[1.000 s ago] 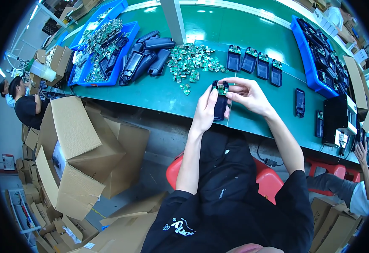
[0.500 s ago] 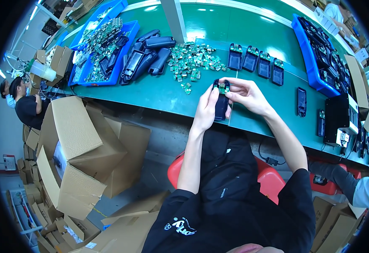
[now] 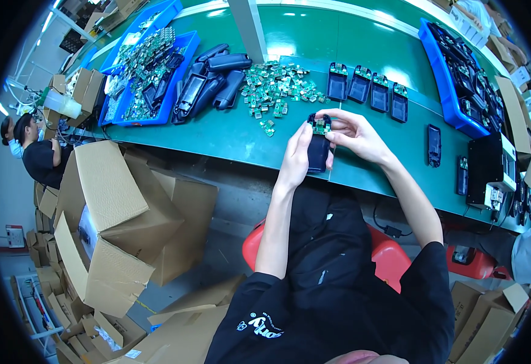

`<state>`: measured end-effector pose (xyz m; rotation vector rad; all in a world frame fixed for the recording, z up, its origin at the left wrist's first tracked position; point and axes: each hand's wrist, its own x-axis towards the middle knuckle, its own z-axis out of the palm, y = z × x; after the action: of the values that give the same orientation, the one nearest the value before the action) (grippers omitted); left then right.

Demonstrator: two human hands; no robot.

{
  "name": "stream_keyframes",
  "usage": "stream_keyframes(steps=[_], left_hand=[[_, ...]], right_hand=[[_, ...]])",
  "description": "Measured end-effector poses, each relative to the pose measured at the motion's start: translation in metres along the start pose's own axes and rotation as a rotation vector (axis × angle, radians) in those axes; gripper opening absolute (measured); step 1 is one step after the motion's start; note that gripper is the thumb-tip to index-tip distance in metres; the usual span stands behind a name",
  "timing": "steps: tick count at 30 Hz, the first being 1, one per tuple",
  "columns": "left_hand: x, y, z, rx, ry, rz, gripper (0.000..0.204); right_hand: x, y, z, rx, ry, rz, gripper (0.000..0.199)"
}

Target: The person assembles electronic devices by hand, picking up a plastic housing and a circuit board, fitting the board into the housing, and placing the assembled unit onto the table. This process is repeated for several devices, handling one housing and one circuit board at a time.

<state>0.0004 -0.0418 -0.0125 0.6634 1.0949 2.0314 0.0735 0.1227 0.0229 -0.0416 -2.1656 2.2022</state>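
Note:
Between both hands, over the table's front edge, is a dark plastic casing [image 3: 318, 153] with a small green circuit board [image 3: 319, 126] at its top end. My left hand [image 3: 296, 156] grips the casing along its left side, thumb near the board. My right hand [image 3: 357, 141] closes on its upper right side, the thumb at the board's edge and the index finger over the top. Beyond the hands lies a loose pile of small green circuit boards [image 3: 277, 88]. Several open casings with boards, including one casing [image 3: 337, 82], stand in a row to the right of the pile.
Blue bins [image 3: 180, 91] of boards stand at the left beside stacked dark casings [image 3: 229, 62]. Another blue bin [image 3: 442, 91] of assembled casings is at the right, near a black box-shaped device [image 3: 486, 170]. A single casing [image 3: 434, 145] lies before it. Open cardboard boxes [image 3: 110, 188] crowd the left floor.
My hands and the casing have hardly moved; the grip looks the same. At the far right, another person's leg and sleeve have shifted.

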Motion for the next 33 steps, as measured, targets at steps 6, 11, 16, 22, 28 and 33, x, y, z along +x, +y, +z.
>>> stream_keyframes(steps=[6,11,16,22,28,33], left_hand=[[0.0034,-0.0054,-0.0007,0.029,-0.033,0.026,0.042],[0.0008,0.0006,0.0007,0.072,-0.018,0.033,0.041],[0.0011,0.0002,0.0029,0.086,-0.024,0.034,0.041],[-0.0013,0.0018,0.001,0.113,-0.036,0.038,0.041],[-0.0005,0.0001,-0.0024,-0.004,-0.046,0.009,0.043],[0.0006,-0.0014,-0.0042,-0.04,-0.049,-0.001,0.045]], right_hand=[[-0.0053,-0.0076,0.0015,-0.078,-0.031,-0.019,0.038],[-0.0032,-0.009,0.005,-0.451,0.107,-0.225,0.044],[-0.0023,-0.0063,0.002,-0.467,0.106,-0.242,0.044],[-0.0017,-0.0041,0.0028,-0.489,0.115,-0.295,0.044],[-0.0018,-0.0064,0.0002,-0.368,0.078,-0.253,0.044],[-0.0011,-0.0048,-0.0017,-0.27,0.068,-0.193,0.043]])
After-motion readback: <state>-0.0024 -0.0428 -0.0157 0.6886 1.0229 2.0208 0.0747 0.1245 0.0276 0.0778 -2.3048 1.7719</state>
